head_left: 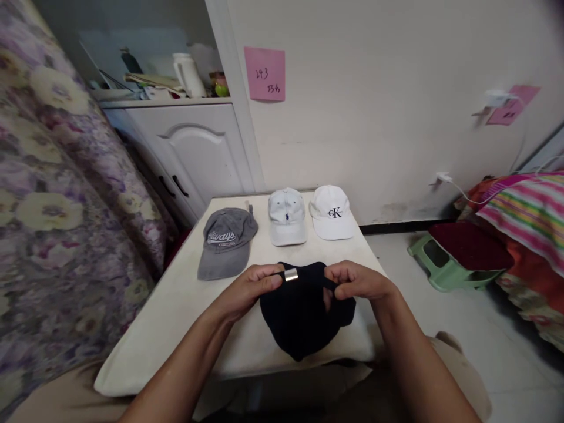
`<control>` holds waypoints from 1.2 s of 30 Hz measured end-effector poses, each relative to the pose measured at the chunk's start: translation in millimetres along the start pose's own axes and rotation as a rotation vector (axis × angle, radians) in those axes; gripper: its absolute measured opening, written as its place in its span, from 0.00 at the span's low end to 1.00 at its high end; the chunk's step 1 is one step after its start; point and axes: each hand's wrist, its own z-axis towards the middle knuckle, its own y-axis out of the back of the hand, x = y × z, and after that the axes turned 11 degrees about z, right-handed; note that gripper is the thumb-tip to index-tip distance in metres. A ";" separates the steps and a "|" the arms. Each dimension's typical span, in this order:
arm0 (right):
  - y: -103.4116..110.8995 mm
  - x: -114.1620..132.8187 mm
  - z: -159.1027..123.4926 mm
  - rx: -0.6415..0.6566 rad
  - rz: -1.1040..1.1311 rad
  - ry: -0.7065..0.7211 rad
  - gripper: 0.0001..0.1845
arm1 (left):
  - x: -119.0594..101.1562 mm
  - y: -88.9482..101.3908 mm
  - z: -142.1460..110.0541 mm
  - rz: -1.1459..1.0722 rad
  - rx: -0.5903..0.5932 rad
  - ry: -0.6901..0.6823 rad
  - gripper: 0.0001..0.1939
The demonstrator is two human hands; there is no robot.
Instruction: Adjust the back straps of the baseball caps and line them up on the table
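Black cloth forms the cap [299, 320] that both hands hold; this black cap hangs between and below the two grips, over the near part of the cream-covered counter [163, 346]. The left hand [255, 285] has its grip closed in a pinch, thumb and fingers on the black cap's upper left edge, just beside a shiny metal buckle [291, 274]. The right hand [360, 280] has its grip closed as well, thumb and forefinger pinching a narrow black strap [330, 284] at the black cap's upper right. Skin shows in the gap between that strap and the black cap's body. I cannot tell whether the black cap touches the counter beneath it.

Three more caps rest beyond the black cap, brims pointing roughly back toward it. The gray cap [229, 241], with white "Always" lettering, is beyond and to its left; the pale blue cap [286, 214], with a small dark emblem, is almost straight beyond; the white cap [331, 211], with dark letters, is beyond and slightly right. Farther beyond the black cap, pink paper [267, 73] hangs on the wall [374, 117]. Well to its right, a green stool [440, 273] stands on the floor [476, 346].
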 end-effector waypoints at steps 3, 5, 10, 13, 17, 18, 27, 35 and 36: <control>2.0 0.2 -3.2 -0.087 0.063 0.050 0.18 | 2.0 1.9 -2.6 -0.089 0.019 0.020 0.19; 1.0 2.4 -4.2 -0.146 0.081 0.089 0.18 | 2.7 2.0 -4.9 -0.153 0.031 0.030 0.20; -2.8 9.9 -6.4 -0.174 0.123 0.150 0.20 | 2.9 1.5 -11.0 -0.223 0.098 0.025 0.19; -2.8 11.9 -7.8 -0.162 0.142 0.128 0.19 | 4.3 2.6 -13.3 -0.182 0.139 0.025 0.18; -1.1 13.1 -9.4 -0.158 0.126 0.109 0.19 | 6.6 4.5 -15.4 -0.150 0.161 0.039 0.17; -1.1 13.4 -9.5 -0.156 0.123 0.109 0.18 | 6.4 4.2 -15.6 -0.152 0.172 0.049 0.17; -1.7 5.5 -2.1 -0.150 0.189 0.112 0.17 | -2.3 -9.5 -9.4 -0.135 0.222 0.091 0.21; 14.4 2.7 -8.5 0.108 0.095 0.031 0.23 | -1.3 -4.3 -6.2 -0.251 0.142 0.063 0.19; 14.2 2.4 -8.8 0.111 0.103 0.028 0.21 | -2.0 -3.0 -6.1 -0.260 0.144 0.060 0.19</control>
